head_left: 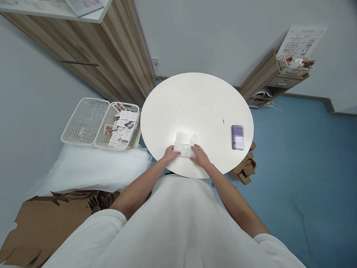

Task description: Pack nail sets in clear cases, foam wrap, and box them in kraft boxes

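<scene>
A translucent white wrapping sheet point(182, 138) lies partly folded on the round white table point(195, 96), near its front edge. My left hand point(170, 154) has its fingers on the left end of the folded part. At the right end my right hand point(200, 156) rests with its fingers spread on the sheet. Whether anything lies inside the folds is too unclear to tell. A purple and white box point(237, 137), partly pixelated, is on the right side of the table.
Left of the table are two white baskets point(86, 121), one holding printed cards point(122, 128). Stacked translucent sheets point(95, 163) and flat cardboard point(52, 216) lie nearer. Small cardboard boxes point(245, 167) sit below the table's right edge. Wooden cabinets stand behind.
</scene>
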{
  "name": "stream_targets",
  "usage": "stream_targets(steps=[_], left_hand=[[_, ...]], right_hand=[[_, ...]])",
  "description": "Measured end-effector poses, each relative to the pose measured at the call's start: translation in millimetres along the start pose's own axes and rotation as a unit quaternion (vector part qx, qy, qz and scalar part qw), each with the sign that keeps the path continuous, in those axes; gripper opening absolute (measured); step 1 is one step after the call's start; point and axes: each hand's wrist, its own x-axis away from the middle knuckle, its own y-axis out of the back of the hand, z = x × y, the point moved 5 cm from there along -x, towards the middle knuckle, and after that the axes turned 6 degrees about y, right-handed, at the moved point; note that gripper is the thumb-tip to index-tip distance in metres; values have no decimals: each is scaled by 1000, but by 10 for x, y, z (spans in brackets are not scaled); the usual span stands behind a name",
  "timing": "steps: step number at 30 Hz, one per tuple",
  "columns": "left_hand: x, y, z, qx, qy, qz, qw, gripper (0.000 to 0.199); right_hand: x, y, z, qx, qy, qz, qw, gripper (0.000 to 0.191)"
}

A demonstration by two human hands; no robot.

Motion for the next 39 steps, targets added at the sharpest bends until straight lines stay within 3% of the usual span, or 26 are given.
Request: stream_targets(steps=[3,7,12,17,25,29,33,39], left_hand=[[-6,40,-44,-82,-32,-42,995,29],[5,34,-112,-97,-46,-65,992,26],[141,-212,-301,-134,-137,-28,981,20],[261,-485,-348,-163,-169,0,972,16],[342,-550,-314,-230,-222,2,947,28],[341,-500,-302,-265,-257,9,929,32],[300,-399,-327,-321,-286,-43,902,37],[321,-400,-351,-354,-344,-34,869,39]], right_hand=[[5,-9,-12,-2,3,-3,1000,62],[-11,-40,4,-9,4,-16,1000,61],[-77,-106,77,-46,-9,-47,998,58],[-102,-143,80,-99,-33,-65,992,52],[-49,-112,-21,-241,-67,-111,962,46],[-70,-125,12,-210,-85,-126,966,40],[-54,-136,63,-150,-59,-120,980,42],[23,-51,163,-20,32,-100,994,42]])
